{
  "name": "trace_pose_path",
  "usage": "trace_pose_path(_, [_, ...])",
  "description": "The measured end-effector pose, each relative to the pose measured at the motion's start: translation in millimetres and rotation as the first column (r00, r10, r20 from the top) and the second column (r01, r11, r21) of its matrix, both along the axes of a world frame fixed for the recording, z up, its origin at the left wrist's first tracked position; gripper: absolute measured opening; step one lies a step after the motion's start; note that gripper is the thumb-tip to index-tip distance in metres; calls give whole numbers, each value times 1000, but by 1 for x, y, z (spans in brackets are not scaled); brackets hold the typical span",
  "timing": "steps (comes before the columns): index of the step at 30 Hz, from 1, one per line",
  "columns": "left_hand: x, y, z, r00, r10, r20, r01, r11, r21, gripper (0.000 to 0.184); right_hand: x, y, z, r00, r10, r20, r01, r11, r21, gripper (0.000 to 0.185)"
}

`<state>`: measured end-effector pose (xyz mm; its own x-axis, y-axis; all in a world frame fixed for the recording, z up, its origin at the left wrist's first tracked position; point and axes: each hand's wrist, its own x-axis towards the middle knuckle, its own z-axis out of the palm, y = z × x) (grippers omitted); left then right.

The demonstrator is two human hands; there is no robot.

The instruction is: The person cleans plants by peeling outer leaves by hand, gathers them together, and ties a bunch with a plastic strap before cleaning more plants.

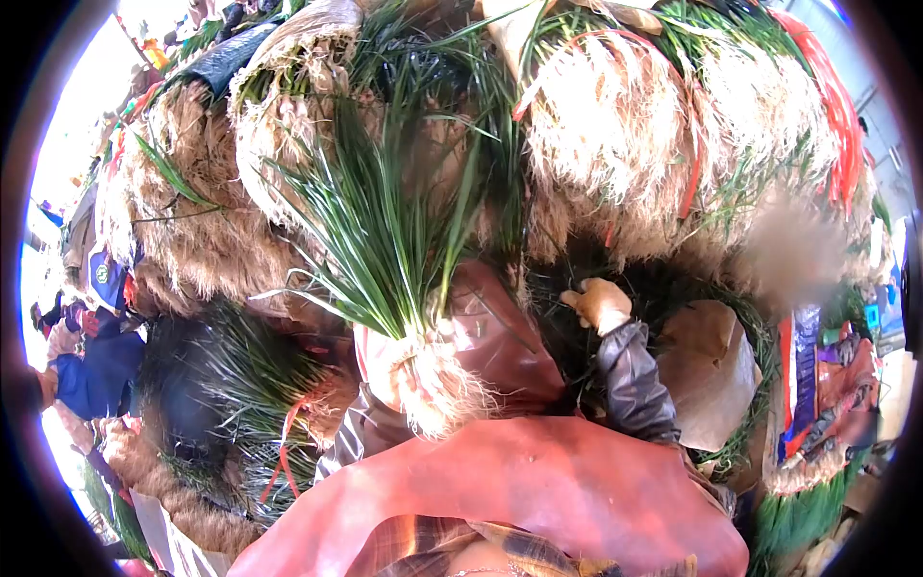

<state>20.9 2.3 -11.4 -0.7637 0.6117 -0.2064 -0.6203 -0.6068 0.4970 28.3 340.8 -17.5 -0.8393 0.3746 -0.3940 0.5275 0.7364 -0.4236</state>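
Observation:
A bunch of long green plants (389,240) with pale stringy roots (444,389) stands in front of the red apron (519,471), leaves fanned upward. My left hand (380,370), largely hidden at the left side of the roots, is wrapped round the bunch near its base. To the right, my right hand (601,304), in a pale glove, hovers over dark green leaves, away from the bunch. Its fingers are curled together, and anything between them is too small to make out.
Large bundles with roots outward (606,135) are stacked ahead, some tied with red strips (827,96). Another tied bunch (260,375) lies at left. Brown paper (707,375) lies right of my right sleeve. A person in blue (96,370) is at far left.

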Motion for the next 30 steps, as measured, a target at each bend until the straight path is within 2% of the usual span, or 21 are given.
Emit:
trace_pose_path(2, [-2, 4, -1, 987, -151, 47, 137, 966, 218, 55, -3, -16, -8, 970, -25, -242, -5, 992, -125, 39])
trace_pose_path(3, [-2, 4, -2, 986, -161, 51, 146, 965, 218, 55, -12, -22, -23, 951, 1, -310, -48, 988, -145, 38])
trace_pose_path(5, [-5, -3, -5, 992, -127, 10, 123, 979, 163, 52, -29, -39, -69, 802, 100, -589, -74, 995, 67, 39])
trace_pose_path(7, [-6, -13, -8, 996, -78, -34, 81, 991, 111, 50, -50, -54, -101, 911, 183, -369, -75, 954, 290, 36])
trace_pose_path(8, [-4, -16, -8, 997, -51, -55, 56, 995, 87, 48, -67, -58, -128, 959, 69, -274, -52, 996, 69, 39])
trace_pose_path(9, [-2, -7, 10, 998, -2, -68, 9, 994, 105, 46, -73, -63, -129, 965, -112, -239, 47, 965, -259, 49])
trace_pose_path(11, [-2, 3, 29, 994, 56, -91, -44, 991, 127, 44, -83, -62, -108, 967, -154, -202, 83, 943, -323, 43])
trace_pose_path(13, [4, -3, 27, 996, 35, -87, -7, 953, 302, 44, -104, -64, -123, 841, -362, -403, 22, 766, -642, 27])
trace_pose_path(14, [1, -11, -4, 995, 90, -36, -67, 907, 416, 44, -94, -71, -41, 821, -247, -515, -66, 855, -515, 21])
trace_pose_path(15, [0, -8, 8, 994, 43, -103, 1, 922, 387, 45, -104, -74, -23, 633, -293, -717, -216, 822, -527, 29])
trace_pose_path(16, [-2, -3, 9, 995, 78, -63, -48, 924, 378, 47, -106, -83, 25, 573, -498, -651, -457, 465, -758, 25])
trace_pose_path(17, [-3, 2, 9, 993, 113, -25, -96, 924, 369, 49, -109, -72, 59, 717, -282, -638, -234, 765, -600, 27])
trace_pose_path(19, [-7, 12, 14, 984, 178, 7, -171, 932, 319, 51, -162, -45, 16, 756, -413, -508, -231, 558, -797, 30])
trace_pose_path(21, [-8, 11, 8, 960, 236, -149, -219, 968, 124, 57, -167, -35, 13, 799, -482, -360, -250, 279, -927, 34])
trace_pose_path(23, [-2, 11, 19, 961, 230, -151, -200, 961, 192, 62, -137, -30, 25, 846, -345, -407, -47, 713, -700, 43])
trace_pose_path(24, [-2, 6, 18, 980, 187, -67, -164, 953, 256, 62, -114, -32, 39, 874, -310, -375, 8, 780, -626, 36])
trace_pose_path(25, [-3, 0, 17, 991, 136, 12, -133, 938, 321, 62, -105, -20, 1, 895, -291, -339, -22, 730, -683, 33])
trace_pose_path(26, [-2, -3, 17, 990, 144, 13, -141, 942, 303, 64, -96, -7, -33, 707, 295, -642, -273, 952, 137, 32])
trace_pose_path(27, [-1, -8, 18, 992, 121, 33, -125, 943, 307, 64, -81, -11, -32, 880, 161, -447, -174, 985, 11, 35])
trace_pose_path(29, [-4, -9, 14, 996, 90, -18, -76, 924, 375, 64, -51, -29, 8, 967, 75, -242, -22, 976, 215, 36])
trace_pose_path(30, [-8, -7, 16, 996, 71, -62, -41, 917, 396, 63, -47, -33, 21, 941, 88, -326, -11, 973, 230, 33])
